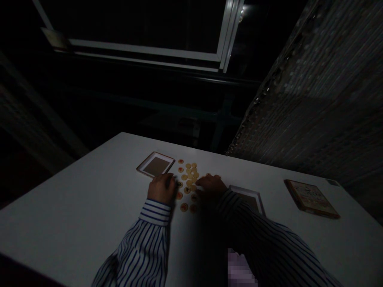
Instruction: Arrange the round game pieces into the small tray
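I see the pale discs [189, 175] between my curled left fingers [172, 186] and right fingers [204, 182], nearer the right, but can't tell what either grips.

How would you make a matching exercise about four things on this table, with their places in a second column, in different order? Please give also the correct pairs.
Column one:
1. brown-edged tray
2. round pieces
3. pale-edged tray
4. flat box with printed top

Column two:
a. partly hidden by the right sleeve
b. on the right part of the table
c. just beyond the left hand
d. mostly between the left hand and the right hand

Right pairs: 1-c, 2-d, 3-a, 4-b.
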### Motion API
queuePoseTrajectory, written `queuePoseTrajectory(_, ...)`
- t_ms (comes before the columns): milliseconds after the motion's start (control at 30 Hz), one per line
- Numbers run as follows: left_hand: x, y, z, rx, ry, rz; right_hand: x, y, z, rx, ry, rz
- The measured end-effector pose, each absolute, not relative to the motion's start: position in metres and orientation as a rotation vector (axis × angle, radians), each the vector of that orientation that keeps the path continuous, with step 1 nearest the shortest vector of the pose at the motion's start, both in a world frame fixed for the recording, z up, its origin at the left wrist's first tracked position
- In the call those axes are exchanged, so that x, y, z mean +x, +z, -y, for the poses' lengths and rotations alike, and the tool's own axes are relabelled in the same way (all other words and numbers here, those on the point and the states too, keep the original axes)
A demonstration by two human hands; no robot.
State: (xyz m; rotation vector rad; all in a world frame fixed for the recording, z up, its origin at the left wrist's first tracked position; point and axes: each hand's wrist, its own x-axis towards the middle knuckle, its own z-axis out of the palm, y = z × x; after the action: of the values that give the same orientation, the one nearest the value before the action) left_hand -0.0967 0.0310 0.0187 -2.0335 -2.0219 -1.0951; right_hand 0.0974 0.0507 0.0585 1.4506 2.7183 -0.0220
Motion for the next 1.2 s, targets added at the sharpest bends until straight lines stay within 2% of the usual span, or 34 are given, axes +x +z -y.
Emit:
queuePoseTrajectory(667, -0.093, 0.023, -0.028, -2.035, -1.199, 2.100, 0.078, 0.061, -0.051, 1.442, 0.003, -2.698)
queuePoseTrajectory(800, -0.092, 0.023, -0.028, -2.069, -1.218, 2.074, 0.084, 0.057, -0.055, 1.500, -0.098, -2.742)
queuePoseTrajectory(933, -0.089, 0.023, -0.028, -2.181, -1.243, 1.995, 0.090, 0.051, -0.063, 1.688, -0.503, -2.789)
queuePoseTrajectory(1200, -0.075, 0.026, -0.023, -2.428, -1.331, 1.815, 0.097, 0.044, -0.070, 1.860, -1.749, -2.624)
